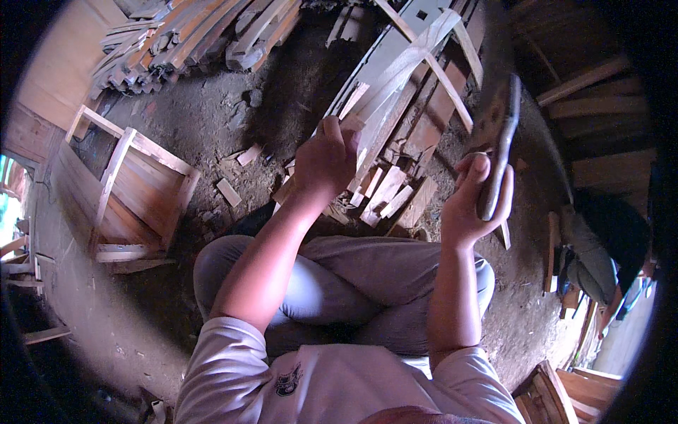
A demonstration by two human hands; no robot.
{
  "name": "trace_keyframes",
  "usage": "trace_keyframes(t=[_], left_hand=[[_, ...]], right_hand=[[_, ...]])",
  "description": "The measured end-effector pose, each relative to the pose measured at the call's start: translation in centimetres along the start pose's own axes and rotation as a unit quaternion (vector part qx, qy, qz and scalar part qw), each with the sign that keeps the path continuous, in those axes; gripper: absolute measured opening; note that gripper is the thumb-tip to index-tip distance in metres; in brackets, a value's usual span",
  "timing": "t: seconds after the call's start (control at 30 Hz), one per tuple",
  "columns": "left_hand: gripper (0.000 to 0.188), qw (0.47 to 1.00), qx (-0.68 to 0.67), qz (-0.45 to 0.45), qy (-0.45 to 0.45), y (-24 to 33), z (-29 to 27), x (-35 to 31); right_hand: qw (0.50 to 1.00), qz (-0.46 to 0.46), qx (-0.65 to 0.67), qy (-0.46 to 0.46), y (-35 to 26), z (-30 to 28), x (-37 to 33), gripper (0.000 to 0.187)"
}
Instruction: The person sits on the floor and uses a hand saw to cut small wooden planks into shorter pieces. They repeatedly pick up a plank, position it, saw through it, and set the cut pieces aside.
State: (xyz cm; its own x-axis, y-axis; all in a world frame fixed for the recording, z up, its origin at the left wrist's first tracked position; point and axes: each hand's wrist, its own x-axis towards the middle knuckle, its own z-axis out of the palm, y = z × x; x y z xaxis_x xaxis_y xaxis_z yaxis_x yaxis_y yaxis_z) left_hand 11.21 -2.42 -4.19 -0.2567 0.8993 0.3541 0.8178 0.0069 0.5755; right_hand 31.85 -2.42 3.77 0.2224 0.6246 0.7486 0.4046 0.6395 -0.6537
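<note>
My right hand (472, 201) is wrapped round the handle of a handsaw (503, 113). The saw is raised on the right, its broad dark blade pointing away from me and partly lost in shadow. Closer to the middle, my left hand (326, 159) is closed on a pale wooden strip (353, 101), whose end shows above the fingers. A long pale board (417, 60) slants away to the far right beside that hand, with a thin batten (448, 88) crossing it. Below and right of the left hand lie several short wood offcuts (387, 194).
On the left stands a wooden frame box (145, 187). Stacked timber (212, 32) lies at the far left. My crossed legs (353, 272) are just below the hands. Another person (600, 247) bends over at the right edge. Wood pieces (558, 396) stand at the lower right.
</note>
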Motion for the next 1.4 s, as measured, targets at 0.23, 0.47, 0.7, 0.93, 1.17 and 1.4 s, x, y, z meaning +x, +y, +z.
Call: trace_keyframes(t=[0.23,0.47,0.7,0.93,1.17,1.4], left_hand=[[0.031,0.993,-0.073,0.091,0.03,1.2,-0.2,-0.5],[0.033,0.978,-0.124,0.167,0.011,4.7,-0.5,-2.0],[0.033,0.983,-0.13,0.109,-0.063,4.9,-3.0,-2.7],[0.044,0.948,0.05,0.009,-0.313,-2.3,-4.6,-1.6],[0.054,0.918,-0.316,0.085,-0.225,5.9,-5.1,-3.3],[0.031,0.953,-0.203,0.009,-0.226,5.3,-5.1,-3.0]], right_hand=[[0.995,0.101,-0.016,-0.016,3.2,-0.5,-0.6,0.026],[0.946,0.305,0.11,-0.011,3.0,1.0,-0.5,0.022],[0.879,0.387,0.274,0.037,3.9,0.1,-0.3,0.017],[0.889,0.383,0.243,0.062,2.9,-1.1,0.6,0.023],[0.914,0.34,0.217,0.049,2.3,-0.6,0.0,0.017],[0.925,0.352,0.14,0.028,2.1,1.1,-0.6,0.029]])
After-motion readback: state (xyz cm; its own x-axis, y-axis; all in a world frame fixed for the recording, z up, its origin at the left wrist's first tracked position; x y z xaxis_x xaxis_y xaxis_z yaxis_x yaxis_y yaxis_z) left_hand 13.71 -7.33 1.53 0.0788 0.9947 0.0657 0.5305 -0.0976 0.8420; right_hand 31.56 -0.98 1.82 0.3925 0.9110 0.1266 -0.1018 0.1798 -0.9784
